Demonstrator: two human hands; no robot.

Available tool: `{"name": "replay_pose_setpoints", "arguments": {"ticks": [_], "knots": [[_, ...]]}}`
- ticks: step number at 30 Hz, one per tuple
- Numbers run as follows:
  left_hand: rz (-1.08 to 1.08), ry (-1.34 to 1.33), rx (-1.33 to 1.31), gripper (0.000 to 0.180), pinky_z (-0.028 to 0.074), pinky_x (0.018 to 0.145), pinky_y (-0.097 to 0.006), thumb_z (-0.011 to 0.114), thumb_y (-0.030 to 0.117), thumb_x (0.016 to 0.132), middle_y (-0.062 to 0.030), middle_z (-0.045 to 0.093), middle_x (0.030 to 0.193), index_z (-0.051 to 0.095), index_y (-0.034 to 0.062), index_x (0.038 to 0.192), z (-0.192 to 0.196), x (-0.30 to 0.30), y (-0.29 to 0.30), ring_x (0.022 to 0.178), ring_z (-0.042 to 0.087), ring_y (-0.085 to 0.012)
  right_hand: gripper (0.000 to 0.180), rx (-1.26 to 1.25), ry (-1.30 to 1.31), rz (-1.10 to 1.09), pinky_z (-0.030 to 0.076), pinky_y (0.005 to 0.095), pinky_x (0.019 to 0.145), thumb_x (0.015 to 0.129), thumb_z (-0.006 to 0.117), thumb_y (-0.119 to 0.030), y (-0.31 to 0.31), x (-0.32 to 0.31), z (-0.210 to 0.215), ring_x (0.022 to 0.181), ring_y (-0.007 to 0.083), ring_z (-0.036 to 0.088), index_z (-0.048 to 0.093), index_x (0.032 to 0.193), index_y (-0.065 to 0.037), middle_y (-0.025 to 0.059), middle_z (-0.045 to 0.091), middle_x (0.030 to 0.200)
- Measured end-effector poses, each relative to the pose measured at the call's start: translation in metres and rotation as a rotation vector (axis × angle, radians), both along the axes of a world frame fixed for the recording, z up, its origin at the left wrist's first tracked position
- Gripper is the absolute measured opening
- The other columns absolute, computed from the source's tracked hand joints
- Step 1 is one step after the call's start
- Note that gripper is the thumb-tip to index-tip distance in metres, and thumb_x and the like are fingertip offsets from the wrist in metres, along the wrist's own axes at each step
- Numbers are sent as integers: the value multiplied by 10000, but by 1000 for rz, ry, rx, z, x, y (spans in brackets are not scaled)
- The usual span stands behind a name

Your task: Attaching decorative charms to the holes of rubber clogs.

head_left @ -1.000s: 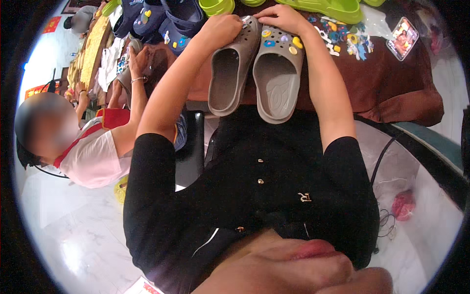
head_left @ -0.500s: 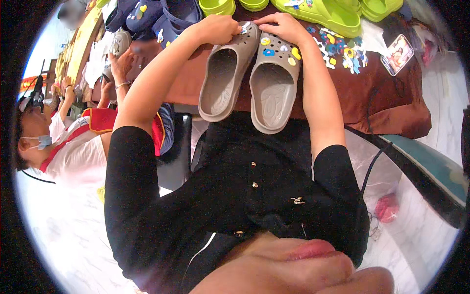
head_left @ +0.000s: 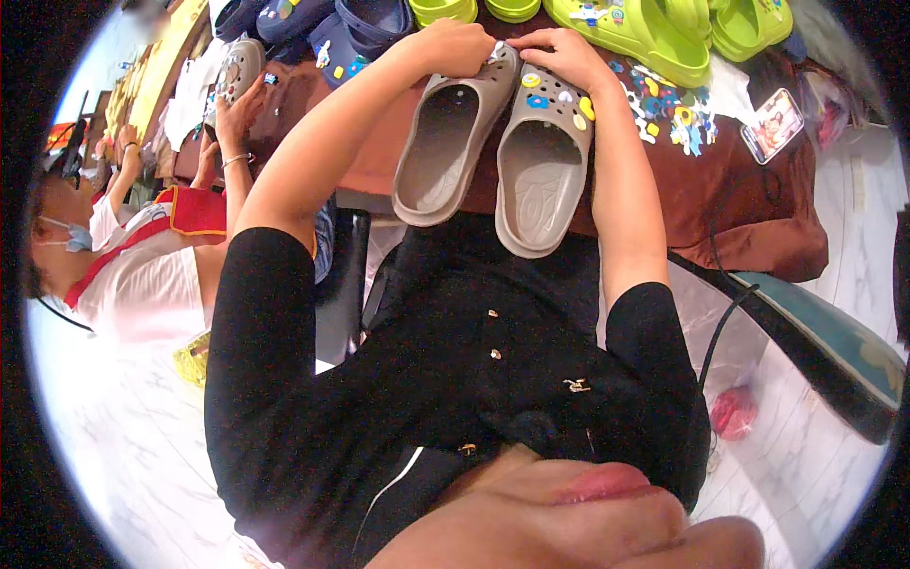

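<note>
The pair of grey clogs sat at twelve o'clock in front of the person, toes away, the left clog (head_left: 447, 142) and the right clog (head_left: 543, 156) angled so their toes met and their heels spread. They looked like light moulded foam: springy at the rims, stiffer over the toe, hardly fragile. The smooth walls might slip a little; the small charms (head_left: 537, 101) seemed likelier to come loose. The sides of the toe or the heel rim would offer the surest hold, clear of the charms.

The left hand (head_left: 462, 49) had its fingers bunched at the left toe; the right hand (head_left: 566, 59) lay over the right toe. Whether either grip was clamped could not be told, since the undersides were hidden.

From the pair, navy clogs (head_left: 379, 38) stood at ten o'clock, lime-green clogs (head_left: 654, 33) at two, and a phone (head_left: 775, 125) lay at three on the brown-covered table (head_left: 706, 194).
</note>
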State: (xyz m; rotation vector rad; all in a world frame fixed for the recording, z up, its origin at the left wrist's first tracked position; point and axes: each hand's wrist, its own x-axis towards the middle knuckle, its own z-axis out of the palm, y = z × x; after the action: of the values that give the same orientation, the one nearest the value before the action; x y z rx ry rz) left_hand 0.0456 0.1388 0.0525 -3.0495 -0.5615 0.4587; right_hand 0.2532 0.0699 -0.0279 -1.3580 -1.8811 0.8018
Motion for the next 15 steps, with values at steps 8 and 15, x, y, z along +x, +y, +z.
{"name": "replay_pose_setpoints", "arguments": {"ticks": [8, 15], "knots": [[142, -177, 222, 233, 552, 668, -501, 544, 139, 877, -199, 692, 799, 655, 76, 1071, -12, -23, -26, 768, 688, -400, 385, 105, 31, -20, 506, 341, 918, 867, 626, -318, -1, 3, -6, 1022, 250, 683, 701, 1173, -96, 120, 714, 1123], [185, -292, 173, 271, 554, 642, -470, 563, 302, 922, -156, 686, 755, 703, 70, 928, -7, -29, -23, 733, 692, -352, 377, 57, -9, -14, 488, 330, 944, 886, 632, -280, -6, -1, 3, 1049, 223, 662, 680, 1212, -98, 98, 705, 1156]]}}
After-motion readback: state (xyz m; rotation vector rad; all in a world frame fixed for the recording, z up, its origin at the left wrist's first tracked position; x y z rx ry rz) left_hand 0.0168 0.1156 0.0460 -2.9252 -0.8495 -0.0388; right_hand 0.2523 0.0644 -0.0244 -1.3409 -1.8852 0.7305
